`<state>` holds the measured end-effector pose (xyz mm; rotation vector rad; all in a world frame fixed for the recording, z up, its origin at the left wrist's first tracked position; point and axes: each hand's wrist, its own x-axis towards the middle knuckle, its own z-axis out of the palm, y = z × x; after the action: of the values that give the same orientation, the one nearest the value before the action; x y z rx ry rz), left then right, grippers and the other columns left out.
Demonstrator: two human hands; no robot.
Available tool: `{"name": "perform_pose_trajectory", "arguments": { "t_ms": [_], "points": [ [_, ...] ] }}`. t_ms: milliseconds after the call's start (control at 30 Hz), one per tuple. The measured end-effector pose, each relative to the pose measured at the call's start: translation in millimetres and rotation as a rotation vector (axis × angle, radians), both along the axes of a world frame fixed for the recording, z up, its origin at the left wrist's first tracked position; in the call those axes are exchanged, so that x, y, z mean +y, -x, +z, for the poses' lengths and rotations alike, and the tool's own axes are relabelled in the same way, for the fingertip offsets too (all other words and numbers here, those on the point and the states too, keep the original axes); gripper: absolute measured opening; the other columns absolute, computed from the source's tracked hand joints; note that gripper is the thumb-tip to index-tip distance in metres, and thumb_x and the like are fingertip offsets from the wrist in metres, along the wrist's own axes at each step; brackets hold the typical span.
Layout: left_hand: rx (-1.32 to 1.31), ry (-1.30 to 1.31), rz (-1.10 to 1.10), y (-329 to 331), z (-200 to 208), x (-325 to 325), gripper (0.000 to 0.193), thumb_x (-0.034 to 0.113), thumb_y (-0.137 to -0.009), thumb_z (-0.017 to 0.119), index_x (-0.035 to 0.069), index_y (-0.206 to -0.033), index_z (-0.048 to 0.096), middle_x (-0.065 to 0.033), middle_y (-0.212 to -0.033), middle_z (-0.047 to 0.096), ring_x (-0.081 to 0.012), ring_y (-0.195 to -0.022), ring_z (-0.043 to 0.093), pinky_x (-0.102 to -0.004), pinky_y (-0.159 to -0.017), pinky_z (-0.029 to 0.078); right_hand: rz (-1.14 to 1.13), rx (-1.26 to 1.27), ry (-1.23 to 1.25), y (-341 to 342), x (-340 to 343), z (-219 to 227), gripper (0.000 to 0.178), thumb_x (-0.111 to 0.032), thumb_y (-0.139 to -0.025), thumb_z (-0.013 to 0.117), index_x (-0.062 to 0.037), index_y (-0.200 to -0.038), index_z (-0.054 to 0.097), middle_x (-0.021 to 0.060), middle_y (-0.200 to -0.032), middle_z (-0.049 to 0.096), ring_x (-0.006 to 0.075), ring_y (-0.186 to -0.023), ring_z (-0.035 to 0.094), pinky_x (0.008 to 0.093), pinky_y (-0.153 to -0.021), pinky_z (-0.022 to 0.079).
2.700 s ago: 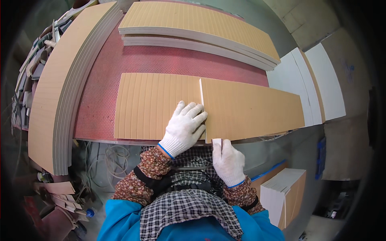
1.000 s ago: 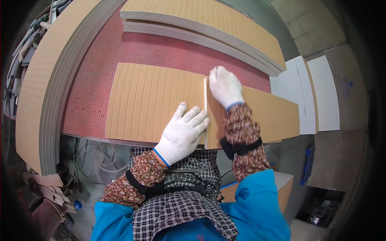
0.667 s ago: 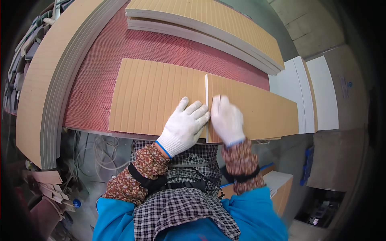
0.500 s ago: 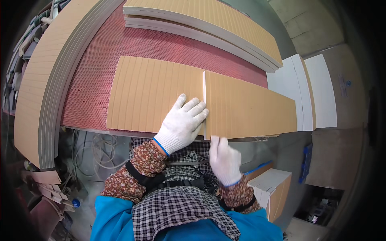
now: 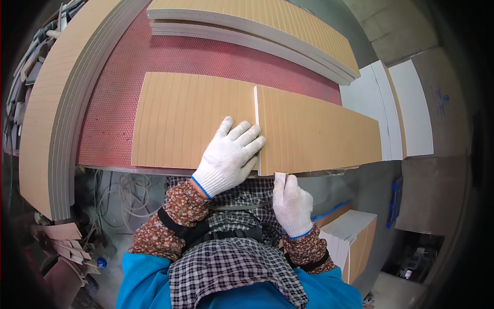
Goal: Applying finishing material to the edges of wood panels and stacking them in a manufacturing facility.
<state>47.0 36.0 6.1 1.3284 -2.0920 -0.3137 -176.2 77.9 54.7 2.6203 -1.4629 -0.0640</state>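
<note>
My left hand (image 5: 230, 150), in a white knit glove, lies with fingers spread on a tan wood-grain board (image 5: 190, 118). Its fingertips reach the pale raised edge (image 5: 257, 123) of a second tan board (image 5: 319, 131), which extends to the right. Just off that board's near edge is my gloved right hand (image 5: 293, 206). Thumb and fingers pinch a small pale flat piece (image 5: 280, 177), whose kind I cannot make out.
The boards lie on a table with a red mesh top (image 5: 118, 103). Stacked tan boards stand at the left (image 5: 56, 103) and far side (image 5: 257, 20). White-edged boards (image 5: 373, 108) sit at the right, more (image 5: 350, 237) below. A coiled hose (image 5: 126, 195) lies on the floor.
My right hand has moved slightly right and the pale piece in it shows more sharply. My left hand still rests on the board; the whole view has shifted a little.
</note>
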Motion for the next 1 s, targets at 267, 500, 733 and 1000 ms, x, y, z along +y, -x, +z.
{"name": "perform_pose_trajectory", "arguments": {
  "t_ms": [267,500,733,1000],
  "points": [
    [-0.027,-0.006,-0.003,3,-2,-1,0.047,0.023,-0.091,0.074,0.004,-0.133,0.066,-0.0153,-0.146,0.06,-0.0337,-0.141,0.052,-0.0623,-0.121,0.033,-0.162,-0.236,-0.076,-20,-58,-8,0.027,-0.024,-0.11,0.055,-0.0058,-0.089,0.055,0.0184,-0.057,0.063,0.0372,-0.055,0.069,0.048,-0.048,0.054],
    [-0.036,-0.005,0.006,2,1,-1,0.046,0.023,-0.09,0.075,0.005,-0.131,0.066,-0.0151,-0.145,0.061,-0.0338,-0.139,0.053,-0.0618,-0.121,0.033,-0.178,-0.266,-0.135,-65,-193,-6,0.038,-0.032,-0.11,0.044,0.0005,-0.1,0.061,0.029,-0.085,0.073,0.0469,-0.082,0.074,0.0581,-0.076,0.059],
    [-0.004,0.035,-0.005,6,-3,-2,0.045,0.023,-0.09,0.074,0.005,-0.131,0.067,-0.0145,-0.145,0.062,-0.0336,-0.139,0.054,-0.0615,-0.12,0.035,-0.135,-0.212,-0.137,-63,-234,-17,0.042,-0.031,-0.11,0.041,0.0044,-0.105,0.062,0.0332,-0.096,0.073,0.0494,-0.092,0.074,0.0583,-0.085,0.059],
    [-0.002,0.032,0.021,1,-1,0,0.045,0.023,-0.09,0.074,0.005,-0.131,0.067,-0.0148,-0.145,0.062,-0.0333,-0.139,0.054,-0.0611,-0.121,0.035,-0.187,-0.259,-0.176,-14,-48,-4,0.022,-0.024,-0.11,0.051,-0.0053,-0.106,0.061,0.0212,-0.069,0.066,0.0399,-0.063,0.07,0.0528,-0.054,0.056]
  ]
}}
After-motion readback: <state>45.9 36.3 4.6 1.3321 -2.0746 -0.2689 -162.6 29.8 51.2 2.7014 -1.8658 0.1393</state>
